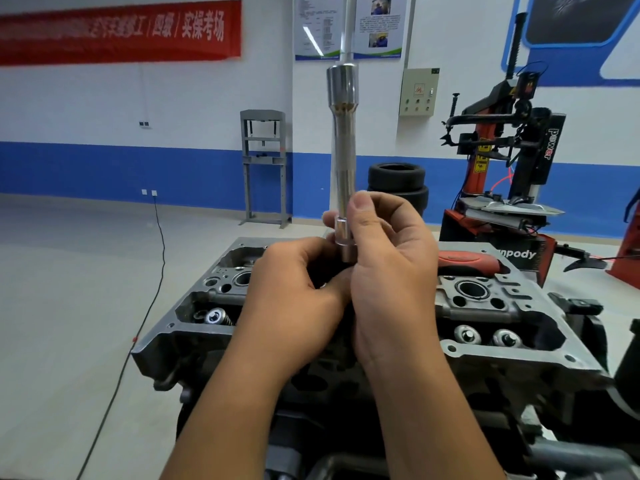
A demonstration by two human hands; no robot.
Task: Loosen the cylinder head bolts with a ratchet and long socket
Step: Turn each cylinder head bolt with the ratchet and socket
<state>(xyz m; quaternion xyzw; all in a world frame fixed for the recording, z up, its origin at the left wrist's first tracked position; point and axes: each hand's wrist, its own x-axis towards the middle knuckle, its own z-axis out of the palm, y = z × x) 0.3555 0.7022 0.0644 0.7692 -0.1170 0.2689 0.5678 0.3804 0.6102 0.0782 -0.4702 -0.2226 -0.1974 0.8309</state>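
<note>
Over the cylinder head (519,344), both hands meet at the bottom end of the long socket (343,150), which stands pretty much upright — its top end sits on a thin shiny bar (348,26) that runs up out of view. The right hand (391,271) is curled round the socket's lower end, thumb up the near side and fingertips wrapped over the top of the grip. The left hand (294,285) is tucked in right against it, fingers curled in toward the base of the socket; what exactly it pinches is hidden behind the right hand, so I can't tell if it's holding anything.

A red-handled tool (467,261) lies on the far side of the head, just past the right hand — most of it is covered. Valve springs (485,336) show in the open pockets on both sides of the head.

Farther back on the floor: a grey shop press (265,168), a stack of tyres (396,185) and a red-and-black tyre changer (502,161). A black cable (152,296) trails across the floor on the left.
</note>
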